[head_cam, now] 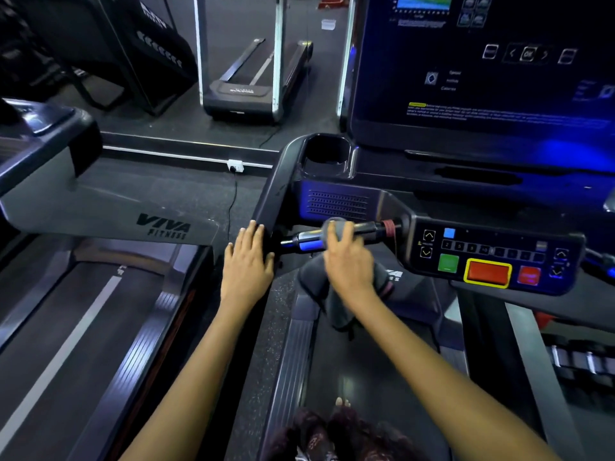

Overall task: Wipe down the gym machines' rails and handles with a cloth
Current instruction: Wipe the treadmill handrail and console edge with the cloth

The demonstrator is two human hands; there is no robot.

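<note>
Dim gym floor. Left hand flat, fingers relaxed, bracing on rail; right hand clenches cloth round handle to scrub.

A dark grey cloth drapes over the horizontal black handle, hanging toward 6 o'clock beneath it.

Both arms bare, extended forward, roughly parallel. Left hand: palm down, fingers straight and close together, resting flat on rail. Right hand: palm down, fingers curled over cloth, pressing it on handle. Right wrist slightly bent down.
</note>
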